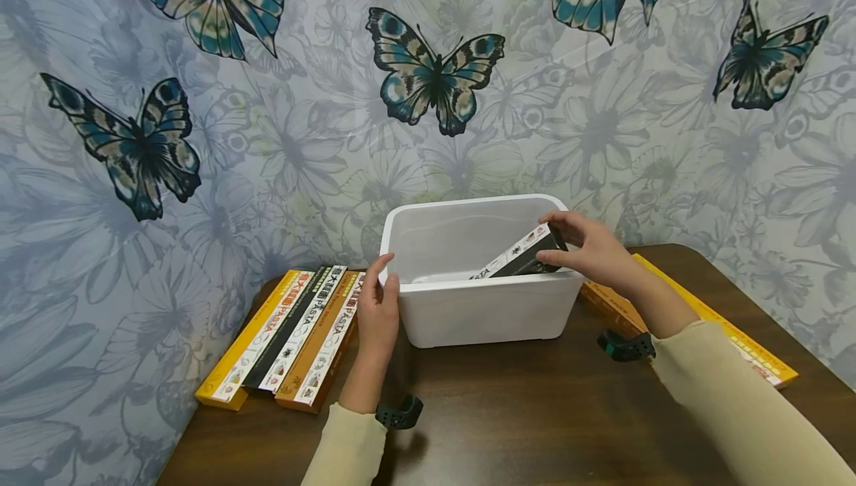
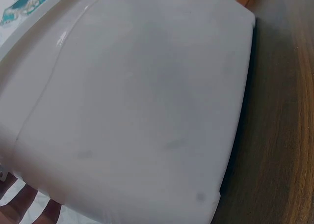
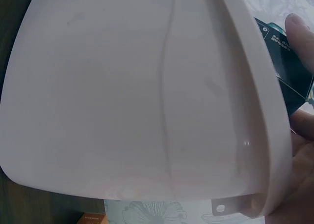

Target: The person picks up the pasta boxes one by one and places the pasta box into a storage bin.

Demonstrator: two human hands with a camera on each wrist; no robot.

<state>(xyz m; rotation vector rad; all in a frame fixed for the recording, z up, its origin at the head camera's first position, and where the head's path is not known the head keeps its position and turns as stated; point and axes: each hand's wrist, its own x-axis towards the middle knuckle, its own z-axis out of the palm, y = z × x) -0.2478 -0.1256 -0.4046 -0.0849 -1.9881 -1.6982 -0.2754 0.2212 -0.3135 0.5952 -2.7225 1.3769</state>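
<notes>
A white plastic bin [image 1: 491, 315] stands on the table toward the wall. My left hand [image 1: 378, 315] holds its left end, with the thumb by the front corner and the fingers along the side; those fingers [image 2: 22, 204] show past the bin's edge in the left wrist view. With thumb and fingers, my right hand [image 1: 591, 252] grips the upper end of a black and white pasta box [image 1: 518, 254]. That box slants down leftward into the bin, its lower end hidden behind the front wall. In the right wrist view, the dark box [image 3: 289, 69] shows beyond the rim.
Left of the bin, yellow, black and brown pasta boxes [image 1: 287, 334] lie side by side. To the right, a yellow box [image 1: 729, 330] and an orange-brown box [image 1: 611, 308] lie partly behind my right forearm. The patterned wall [image 1: 301, 174] rises behind the brown table [image 1: 521, 412].
</notes>
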